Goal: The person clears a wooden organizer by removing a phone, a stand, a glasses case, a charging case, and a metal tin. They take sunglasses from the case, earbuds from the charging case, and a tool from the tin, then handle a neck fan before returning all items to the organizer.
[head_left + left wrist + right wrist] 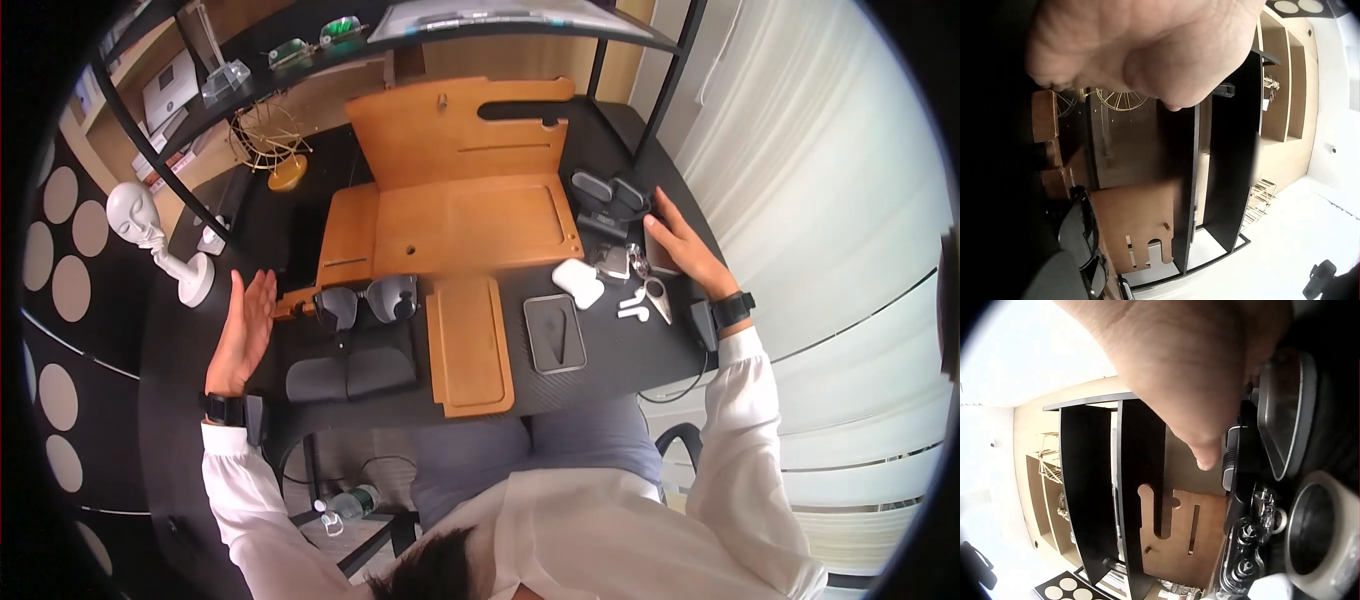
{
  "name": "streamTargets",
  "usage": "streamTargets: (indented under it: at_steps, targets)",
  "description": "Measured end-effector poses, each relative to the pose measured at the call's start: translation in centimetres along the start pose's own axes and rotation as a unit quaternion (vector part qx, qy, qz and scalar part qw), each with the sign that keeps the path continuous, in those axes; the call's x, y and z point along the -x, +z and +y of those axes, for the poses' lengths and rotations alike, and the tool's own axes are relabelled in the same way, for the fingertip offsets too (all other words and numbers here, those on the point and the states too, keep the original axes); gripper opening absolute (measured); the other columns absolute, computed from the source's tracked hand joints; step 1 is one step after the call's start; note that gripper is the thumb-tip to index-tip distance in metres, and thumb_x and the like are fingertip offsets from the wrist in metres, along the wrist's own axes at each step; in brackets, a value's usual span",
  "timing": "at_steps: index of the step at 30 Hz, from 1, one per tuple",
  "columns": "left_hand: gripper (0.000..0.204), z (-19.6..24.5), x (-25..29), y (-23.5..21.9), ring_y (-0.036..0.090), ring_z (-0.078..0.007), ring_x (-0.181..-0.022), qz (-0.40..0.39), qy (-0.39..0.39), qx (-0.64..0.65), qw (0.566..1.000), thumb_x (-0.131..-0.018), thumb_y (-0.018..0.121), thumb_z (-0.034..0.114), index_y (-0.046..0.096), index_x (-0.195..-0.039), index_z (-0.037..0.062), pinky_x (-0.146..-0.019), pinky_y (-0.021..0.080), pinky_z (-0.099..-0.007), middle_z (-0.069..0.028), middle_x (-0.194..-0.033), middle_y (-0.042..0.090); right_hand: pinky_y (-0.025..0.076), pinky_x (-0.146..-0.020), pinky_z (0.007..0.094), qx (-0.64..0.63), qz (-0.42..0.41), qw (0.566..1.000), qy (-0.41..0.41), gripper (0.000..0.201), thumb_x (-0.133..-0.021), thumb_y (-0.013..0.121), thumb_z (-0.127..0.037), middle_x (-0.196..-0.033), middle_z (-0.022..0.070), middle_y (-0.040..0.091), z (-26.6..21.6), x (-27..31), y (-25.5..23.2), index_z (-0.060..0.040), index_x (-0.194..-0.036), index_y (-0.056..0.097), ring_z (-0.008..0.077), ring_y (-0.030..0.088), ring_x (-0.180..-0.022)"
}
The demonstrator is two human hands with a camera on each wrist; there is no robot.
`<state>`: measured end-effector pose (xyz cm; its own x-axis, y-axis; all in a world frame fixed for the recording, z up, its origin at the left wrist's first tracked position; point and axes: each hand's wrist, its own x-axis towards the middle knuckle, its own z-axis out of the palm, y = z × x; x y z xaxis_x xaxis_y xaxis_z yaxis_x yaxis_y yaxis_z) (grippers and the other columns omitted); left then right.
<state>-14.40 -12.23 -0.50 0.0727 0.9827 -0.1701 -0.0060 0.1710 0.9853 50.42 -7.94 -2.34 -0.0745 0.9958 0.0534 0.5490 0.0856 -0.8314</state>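
A brown wooden organizer [460,215] with an upright back panel stands mid-desk; a separate wooden tray piece [470,345] lies in front of it. The left hand [245,325] rests at the left, fingers straight, near the small wooden parts and the sunglasses [390,298]; it also shows in the left wrist view [1147,50]. At the right, the other hand [685,245], fingers extended, lies beside a black open case [610,195] and over a flat dark item; in the right wrist view, the hand [1179,375] is above a metal-rimmed tin [1285,412].
A dark glasses case [350,375], a rimmed tray [555,333], a white earbud case [578,282], earbuds [633,305] and scissors [657,298] lie on the desk. A black shelf frame [400,50] spans the back; a white figurine [190,275] stands left.
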Motion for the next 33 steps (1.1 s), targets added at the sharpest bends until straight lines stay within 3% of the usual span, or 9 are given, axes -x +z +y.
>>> streamTargets:
  at_steps: [6,8,11,14,17,20,33]
  targets:
    - [0.109,-0.7,-0.3,-0.4,0.011,-0.0256,-0.159,0.046,0.012,0.052,0.998,-0.099,0.040,0.073,-0.003,-0.160,-0.0056,-0.128,0.009,-0.0357,-0.0200,-0.171,0.009,0.015,-0.127,0.0357,-0.079,-0.046,0.995,0.038,0.089,-0.105,0.053,-0.051,-0.169,0.0225,0.013,-2.4,0.2,-1.3,0.0032,-0.162,0.010,0.0283,0.015,-0.157]
    - [0.109,-1.2,-0.6,-1.0,0.011,-0.0257,-0.159,0.053,0.015,0.061,0.997,-0.099,0.041,0.073,-0.003,-0.160,-0.0061,-0.128,0.010,-0.0358,-0.0201,-0.170,0.010,0.019,-0.126,0.0391,-0.126,-0.050,0.989,0.062,0.087,-0.105,0.053,-0.051,-0.169,0.0226,0.016,-1.0,-1.4,-2.8,0.0022,-0.162,0.014,0.0298,0.020,-0.156]
    - [0.102,-2.3,-1.2,-1.9,0.018,-0.0241,-0.157,0.050,0.047,0.082,0.994,-0.102,0.041,0.068,0.005,-0.160,-0.0066,-0.127,0.016,-0.0341,-0.0196,-0.169,0.016,0.028,-0.124,0.0403,-0.246,-0.033,0.963,0.107,0.071,-0.107,0.051,-0.045,-0.162,0.0204,0.034,-0.9,-4.3,-4.5,0.0000,-0.158,0.031,0.0279,0.036,-0.149]
    - [0.092,-2.9,-1.3,-3.0,0.028,-0.0219,-0.153,0.027,0.053,0.151,0.987,-0.104,0.042,0.062,0.015,-0.160,-0.0060,-0.124,0.024,-0.0308,-0.0176,-0.166,0.026,0.038,-0.118,0.0410,-0.299,0.019,0.952,0.064,0.065,-0.106,0.055,-0.042,-0.148,0.0237,0.049,2.2,-7.0,-4.3,0.0040,-0.149,0.041,0.0301,0.050,-0.137]
    - [0.084,-2.8,-1.2,-3.2,0.037,-0.0199,-0.149,0.011,0.051,0.200,0.978,-0.106,0.043,0.058,0.022,-0.159,-0.0052,-0.121,0.031,-0.0280,-0.0153,-0.163,0.034,0.047,-0.111,0.0369,-0.338,0.084,0.937,0.014,0.047,-0.107,0.056,-0.029,-0.133,0.0206,0.060,6.3,-8.3,-3.2,0.0049,-0.139,0.052,0.0263,0.060,-0.123]
    - [0.082,-2.7,-1.2,-3.3,0.038,-0.0199,-0.148,-0.004,0.047,0.209,0.977,-0.107,0.043,0.056,0.024,-0.158,-0.0052,-0.120,0.033,-0.0279,-0.0144,-0.162,0.036,0.052,-0.106,0.0333,-0.351,0.059,0.935,0.010,0.037,-0.107,0.055,-0.021,-0.127,0.0175,0.063,5.3,-7.5,-3.0,0.0049,-0.134,0.056,0.0233,0.063,-0.117]
    - [0.078,-2.8,-1.3,-3.4,0.041,-0.0219,-0.147,-0.009,0.052,0.237,0.970,-0.107,0.046,0.050,0.025,-0.157,-0.0060,-0.120,0.036,-0.0288,-0.0173,-0.161,0.037,0.053,-0.097,0.0274,-0.296,0.062,0.953,0.012,0.030,-0.107,0.056,-0.020,-0.114,0.0072,0.069,4.9,-7.2,-2.4,0.0009,-0.126,0.065,0.0131,0.065,-0.105]
